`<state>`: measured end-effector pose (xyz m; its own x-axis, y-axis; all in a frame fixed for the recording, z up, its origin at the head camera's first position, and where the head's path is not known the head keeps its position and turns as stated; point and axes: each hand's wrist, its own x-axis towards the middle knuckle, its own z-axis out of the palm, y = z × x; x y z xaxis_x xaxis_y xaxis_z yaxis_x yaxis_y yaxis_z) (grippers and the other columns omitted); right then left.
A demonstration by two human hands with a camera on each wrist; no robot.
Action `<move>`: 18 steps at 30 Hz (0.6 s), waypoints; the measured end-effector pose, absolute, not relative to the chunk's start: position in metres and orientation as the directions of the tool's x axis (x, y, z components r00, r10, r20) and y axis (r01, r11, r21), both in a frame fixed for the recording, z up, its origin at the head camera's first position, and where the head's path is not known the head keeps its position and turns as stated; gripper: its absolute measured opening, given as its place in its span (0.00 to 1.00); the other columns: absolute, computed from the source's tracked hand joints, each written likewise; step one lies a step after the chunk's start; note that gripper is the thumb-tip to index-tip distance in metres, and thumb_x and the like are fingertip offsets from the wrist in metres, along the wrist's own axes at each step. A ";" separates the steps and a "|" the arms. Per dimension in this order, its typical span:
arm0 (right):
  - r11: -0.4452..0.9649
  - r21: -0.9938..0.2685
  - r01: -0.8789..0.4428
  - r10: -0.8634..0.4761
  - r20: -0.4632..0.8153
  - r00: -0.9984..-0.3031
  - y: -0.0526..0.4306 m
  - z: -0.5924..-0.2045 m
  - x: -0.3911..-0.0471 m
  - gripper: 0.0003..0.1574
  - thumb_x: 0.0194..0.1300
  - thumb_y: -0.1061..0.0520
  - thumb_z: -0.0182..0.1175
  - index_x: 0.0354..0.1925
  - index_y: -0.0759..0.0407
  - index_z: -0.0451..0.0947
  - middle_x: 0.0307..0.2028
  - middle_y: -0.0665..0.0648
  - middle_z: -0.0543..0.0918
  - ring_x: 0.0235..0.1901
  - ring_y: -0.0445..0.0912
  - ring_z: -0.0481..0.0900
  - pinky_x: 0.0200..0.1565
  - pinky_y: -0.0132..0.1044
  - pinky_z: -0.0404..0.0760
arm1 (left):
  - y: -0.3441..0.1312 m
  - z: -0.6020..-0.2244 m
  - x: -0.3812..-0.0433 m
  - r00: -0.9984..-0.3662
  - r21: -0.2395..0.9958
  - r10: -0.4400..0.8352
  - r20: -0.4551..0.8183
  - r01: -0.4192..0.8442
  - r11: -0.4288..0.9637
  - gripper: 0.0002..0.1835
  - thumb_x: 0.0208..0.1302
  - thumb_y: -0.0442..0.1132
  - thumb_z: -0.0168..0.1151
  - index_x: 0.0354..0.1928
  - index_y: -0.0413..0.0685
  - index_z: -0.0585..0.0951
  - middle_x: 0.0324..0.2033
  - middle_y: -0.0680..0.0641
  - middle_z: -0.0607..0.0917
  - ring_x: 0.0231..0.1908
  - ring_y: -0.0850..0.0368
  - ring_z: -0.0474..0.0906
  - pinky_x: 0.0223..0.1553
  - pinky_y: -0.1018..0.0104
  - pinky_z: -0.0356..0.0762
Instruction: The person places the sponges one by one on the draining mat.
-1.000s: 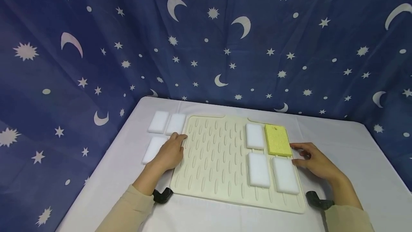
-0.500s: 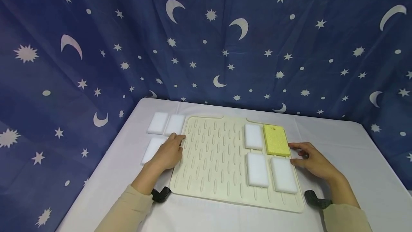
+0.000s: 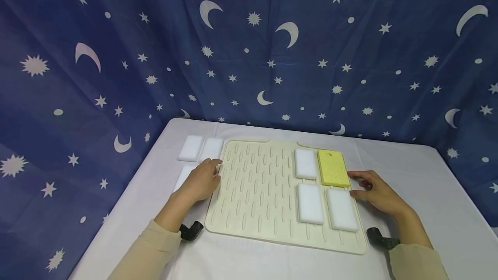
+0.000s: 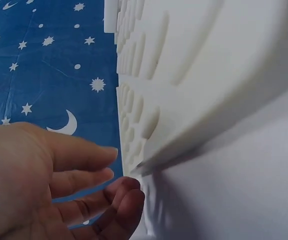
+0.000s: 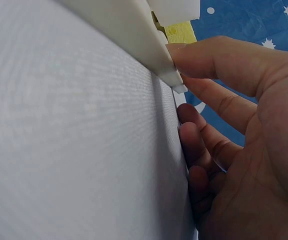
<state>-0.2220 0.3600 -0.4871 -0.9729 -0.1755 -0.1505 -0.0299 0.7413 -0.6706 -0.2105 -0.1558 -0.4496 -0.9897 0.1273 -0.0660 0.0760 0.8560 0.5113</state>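
Note:
A cream ridged drying mat [image 3: 253, 193] lies flat on the white-covered table. My left hand [image 3: 200, 181] hovers at its left edge, fingers loosely bent and holding nothing; in the left wrist view the fingertips [image 4: 106, 155] stand just apart from the mat's rim. At the mat's right edge, my right hand [image 3: 379, 193] touches the rim with thumb and forefinger spread along it. A yellow sponge [image 3: 333, 168] sits on the mat's right side near those fingers. White sponges [image 3: 305, 163] lie around it, one [image 3: 342, 209] at its near side and another [image 3: 310, 203] to the left of that.
Left of the mat, white sponges [image 3: 190, 148] lie on the table, one [image 3: 211, 149] beside the mat's far left corner and one [image 3: 183, 175] partly hidden by the left hand. A blue star-and-moon curtain [image 3: 249, 77] hangs behind and to the left of the table [image 3: 272, 267].
My left hand has drawn slightly leftward, off the mat's left rim where its fingertips rested. The right hand stays at the right rim. The sponges keep their places.

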 end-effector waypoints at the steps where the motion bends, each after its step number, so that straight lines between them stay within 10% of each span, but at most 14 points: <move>1: 0.742 -0.670 -0.030 -0.174 -0.149 -0.973 0.360 -0.487 -0.222 0.44 0.62 0.50 0.73 0.72 0.59 0.70 0.65 0.68 0.68 0.58 0.60 0.69 0.55 0.55 0.71 | -0.157 -0.448 -0.210 -0.989 0.506 0.131 -0.064 0.081 0.859 0.27 0.72 0.37 0.61 0.71 0.40 0.73 0.45 0.45 0.81 0.37 0.54 0.78 0.41 0.57 0.79; 18: 0.746 -0.665 -0.021 -0.156 -0.144 -0.977 0.361 -0.488 -0.222 0.43 0.61 0.49 0.73 0.71 0.58 0.72 0.64 0.67 0.69 0.58 0.58 0.69 0.54 0.51 0.71 | -0.200 -0.425 -0.201 -0.966 0.414 0.258 -0.023 0.226 0.882 0.32 0.67 0.44 0.70 0.71 0.45 0.74 0.57 0.43 0.81 0.55 0.45 0.75 0.56 0.47 0.76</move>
